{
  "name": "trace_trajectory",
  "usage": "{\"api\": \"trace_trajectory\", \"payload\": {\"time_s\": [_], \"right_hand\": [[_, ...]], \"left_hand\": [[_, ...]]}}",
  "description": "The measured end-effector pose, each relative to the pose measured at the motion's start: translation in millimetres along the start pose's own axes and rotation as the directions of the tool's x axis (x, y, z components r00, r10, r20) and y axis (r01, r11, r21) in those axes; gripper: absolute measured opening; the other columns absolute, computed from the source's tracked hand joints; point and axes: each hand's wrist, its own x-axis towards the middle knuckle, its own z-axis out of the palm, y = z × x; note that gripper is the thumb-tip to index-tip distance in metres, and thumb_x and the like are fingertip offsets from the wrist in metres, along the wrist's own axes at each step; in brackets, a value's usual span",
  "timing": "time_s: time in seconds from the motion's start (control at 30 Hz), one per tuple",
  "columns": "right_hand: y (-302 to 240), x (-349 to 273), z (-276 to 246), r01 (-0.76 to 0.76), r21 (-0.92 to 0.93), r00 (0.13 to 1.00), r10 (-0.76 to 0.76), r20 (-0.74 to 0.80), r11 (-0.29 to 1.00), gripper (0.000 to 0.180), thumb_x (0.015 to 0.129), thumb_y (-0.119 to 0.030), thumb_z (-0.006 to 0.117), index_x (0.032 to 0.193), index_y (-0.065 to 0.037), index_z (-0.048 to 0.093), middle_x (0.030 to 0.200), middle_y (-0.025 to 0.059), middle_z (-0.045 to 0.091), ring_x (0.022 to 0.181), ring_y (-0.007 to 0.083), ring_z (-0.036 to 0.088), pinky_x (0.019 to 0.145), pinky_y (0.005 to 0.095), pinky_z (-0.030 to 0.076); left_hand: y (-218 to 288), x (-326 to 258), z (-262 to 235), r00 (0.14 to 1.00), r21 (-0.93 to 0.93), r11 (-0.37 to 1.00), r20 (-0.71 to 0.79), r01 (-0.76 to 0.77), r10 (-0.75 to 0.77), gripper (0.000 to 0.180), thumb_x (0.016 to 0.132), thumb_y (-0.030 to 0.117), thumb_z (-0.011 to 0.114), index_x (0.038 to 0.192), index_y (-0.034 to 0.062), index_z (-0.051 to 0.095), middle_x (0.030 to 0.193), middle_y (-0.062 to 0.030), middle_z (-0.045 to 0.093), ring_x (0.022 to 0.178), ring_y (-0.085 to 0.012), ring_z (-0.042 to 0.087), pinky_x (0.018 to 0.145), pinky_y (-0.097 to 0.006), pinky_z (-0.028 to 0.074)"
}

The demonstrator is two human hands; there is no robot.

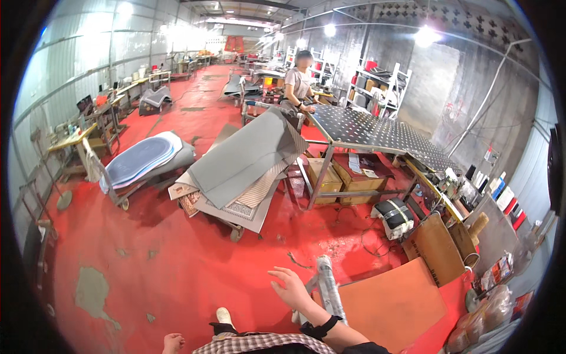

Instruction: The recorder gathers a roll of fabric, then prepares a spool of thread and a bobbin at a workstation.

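Observation:
My right hand (pixel 289 289) is open, its fingers stretched out to the left and nothing held. It is nearest to an upright bar wrapped in silvery film (pixel 331 292), just right of it; whether they touch I cannot tell. Beside that bar lies a flat orange board (pixel 389 304). Low at the bottom edge, my left hand (pixel 174 343) shows only in part, its fingers loosely bent and nothing visible in them. Below me are a checked cloth (pixel 265 344) at my waist and one pale shoe (pixel 224 317) on the red floor.
Ahead, a low cart carries stacked grey sheets (pixel 242 159); left of it another holds blue oval sheets (pixel 141 156). A co-worker (pixel 298 82) stands at a dotted black table (pixel 377 130). Cardboard boxes (pixel 433 248) and a strapped black-and-white bundle (pixel 394 217) sit at right.

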Motion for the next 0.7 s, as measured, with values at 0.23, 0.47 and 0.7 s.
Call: {"api": "trace_trajectory", "payload": {"time_s": [0.23, 0.47, 0.7], "right_hand": [[24, 105, 7, -0.059, 0.083, 0.983, 0.073, -0.170, 0.995, 0.029, 0.083, -0.014, 0.063, 0.111, -0.007, 0.064, 0.118, 0.0149, 0.060, 0.113, 0.0311, 0.054, 0.097, 0.0388, 0.043], [38, 167, 7, -0.198, 0.205, 0.934, 0.248, -0.257, 0.959, 0.028, 0.084, -0.011, 0.064, 0.111, -0.006, 0.064, 0.113, 0.0139, 0.062, 0.106, 0.0252, 0.060, 0.092, 0.0331, 0.047], [83, 244, -44, -0.238, 0.545, 0.889, 0.406, -0.211, 0.804, 0.026, 0.089, -0.007, 0.060, 0.114, -0.001, 0.062, 0.107, 0.0082, 0.065, 0.098, 0.0132, 0.061, 0.085, 0.0265, 0.049]], "left_hand": [[87, 201, -7, 0.814, 0.599, 0.552, 0.413, -0.581, 0.408, 0.016, 0.087, 0.020, 0.059, 0.090, 0.0058, 0.068, 0.100, -0.0013, 0.067, 0.091, -0.0199, 0.062, 0.077, -0.032, 0.050], [270, 324, 110, 0.966, 0.352, 0.912, 0.219, -0.211, 0.139, 0.014, 0.084, 0.010, 0.060, 0.089, -0.0001, 0.067, 0.073, -0.0044, 0.064, 0.068, -0.0135, 0.062, 0.059, -0.026, 0.050], [421, 317, 321, 0.776, 0.143, 0.907, 0.580, -0.396, 0.247, 0.022, 0.089, 0.008, 0.057, 0.107, -0.0021, 0.064, 0.093, -0.0069, 0.067, 0.083, -0.0129, 0.063, 0.073, -0.025, 0.051]]}}
